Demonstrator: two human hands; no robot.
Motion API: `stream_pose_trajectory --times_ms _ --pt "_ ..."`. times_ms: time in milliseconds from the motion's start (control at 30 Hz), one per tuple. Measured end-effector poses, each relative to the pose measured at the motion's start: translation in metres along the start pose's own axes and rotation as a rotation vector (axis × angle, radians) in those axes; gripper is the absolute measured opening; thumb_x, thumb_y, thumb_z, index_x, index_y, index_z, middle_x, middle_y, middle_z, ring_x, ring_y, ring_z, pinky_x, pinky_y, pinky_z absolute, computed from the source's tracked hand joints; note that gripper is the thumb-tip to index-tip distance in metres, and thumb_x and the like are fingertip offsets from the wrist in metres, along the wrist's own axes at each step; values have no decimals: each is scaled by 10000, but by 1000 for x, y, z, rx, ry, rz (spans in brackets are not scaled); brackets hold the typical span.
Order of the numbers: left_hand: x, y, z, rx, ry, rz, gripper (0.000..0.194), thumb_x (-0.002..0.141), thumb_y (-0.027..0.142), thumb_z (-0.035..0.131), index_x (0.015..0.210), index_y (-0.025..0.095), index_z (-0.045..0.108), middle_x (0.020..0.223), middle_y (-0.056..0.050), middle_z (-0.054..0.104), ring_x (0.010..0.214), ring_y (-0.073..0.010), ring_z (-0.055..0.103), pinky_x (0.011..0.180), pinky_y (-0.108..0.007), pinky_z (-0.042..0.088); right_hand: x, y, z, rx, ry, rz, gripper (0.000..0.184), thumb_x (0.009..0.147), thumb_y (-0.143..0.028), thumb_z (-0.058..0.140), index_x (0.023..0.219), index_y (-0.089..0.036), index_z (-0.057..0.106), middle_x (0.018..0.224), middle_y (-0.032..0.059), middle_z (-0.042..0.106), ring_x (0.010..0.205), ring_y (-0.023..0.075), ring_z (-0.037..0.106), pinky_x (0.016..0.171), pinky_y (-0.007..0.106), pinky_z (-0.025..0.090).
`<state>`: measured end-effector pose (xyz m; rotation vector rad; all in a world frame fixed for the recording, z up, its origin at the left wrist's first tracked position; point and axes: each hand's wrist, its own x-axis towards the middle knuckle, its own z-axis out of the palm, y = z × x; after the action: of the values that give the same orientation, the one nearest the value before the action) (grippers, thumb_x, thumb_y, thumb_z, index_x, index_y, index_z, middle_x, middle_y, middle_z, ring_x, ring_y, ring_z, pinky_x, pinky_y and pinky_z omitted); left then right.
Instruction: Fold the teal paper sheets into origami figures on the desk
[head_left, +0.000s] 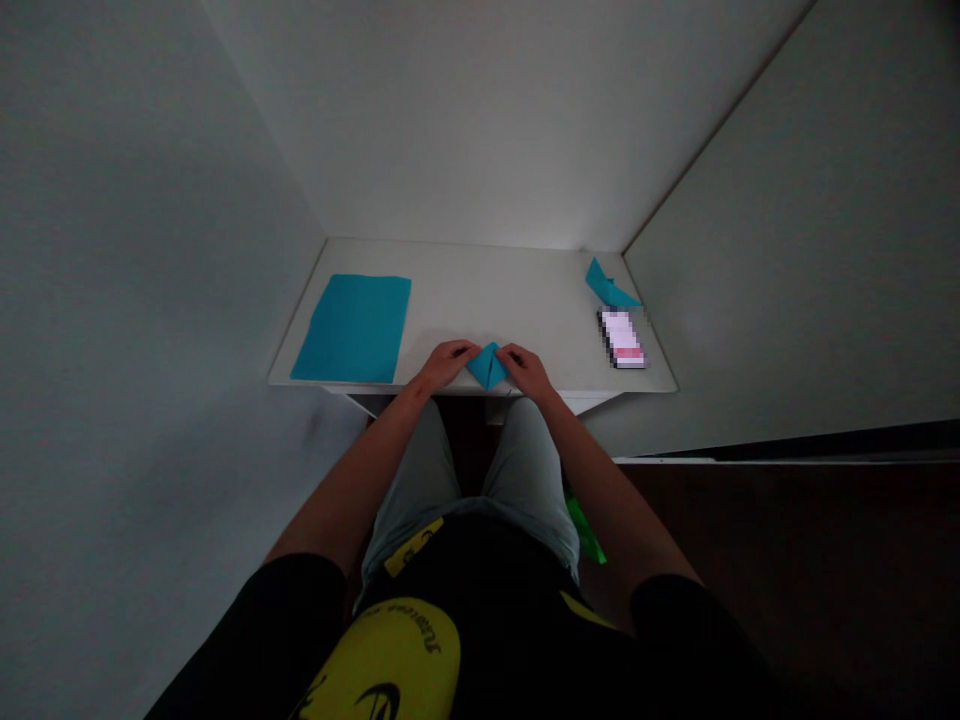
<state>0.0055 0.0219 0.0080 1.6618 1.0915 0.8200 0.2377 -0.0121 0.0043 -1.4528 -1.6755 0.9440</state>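
Observation:
A small diamond of folded blue paper (487,368) is held at the front edge of the white table, with a dark slit down its middle. My left hand (448,362) pinches its left corner between thumb and fingers. On the opposite corner, my right hand (527,370) has the same kind of pinch. Both wrists rest near the table's front edge. The undersides of the fingers are hidden from this angle.
Flat blue paper (354,330) lies on the left of the white table (495,285). At the back right sits a folded blue paper boat (609,288), with a phone (622,338) in front of it. Walls enclose the table's back and sides. Something green (586,530) is below, by my right leg.

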Motion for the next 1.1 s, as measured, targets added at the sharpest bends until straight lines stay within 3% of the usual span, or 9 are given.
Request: stream_pose_trajectory --times_ms 333,633,867,967,1100 --pt "-3 5 5 -56 35 -56 433 845 621 749 881 194 813 851 -48 784 819 -212 660 755 -320 528 -3 -2 -1 -58 -18 -67 480 990 -711 595 919 -276 785 945 39 788 870 233 679 821 367 520" --pt "-1 7 11 -50 165 -88 263 897 454 746 874 194 779 865 -42 776 800 -196 672 793 -324 542 2 -2 1 40 68 -9 584 941 -818 568 849 -261 721 869 38 732 851 240 643 805 369 497" --pt "0 5 8 -81 249 -96 285 935 480 689 882 202 720 877 -41 753 831 -201 666 812 -330 545 6 4 -3 130 126 5 602 934 -827 551 793 -249 648 774 25 645 812 225 598 779 356 499" --pt "0 6 7 -96 239 -98 315 913 516 694 860 206 708 845 -36 732 827 -202 649 797 -328 541 7 3 -3 179 96 22 646 911 -872 550 856 -250 716 858 42 726 901 247 655 877 384 539" --pt "0 7 5 -112 195 -96 355 886 559 698 842 207 703 805 -30 701 803 -202 623 775 -333 524 6 -5 -3 288 -32 -30 646 908 -853 626 1096 -268 826 1170 72 819 1110 279 708 1067 442 534"
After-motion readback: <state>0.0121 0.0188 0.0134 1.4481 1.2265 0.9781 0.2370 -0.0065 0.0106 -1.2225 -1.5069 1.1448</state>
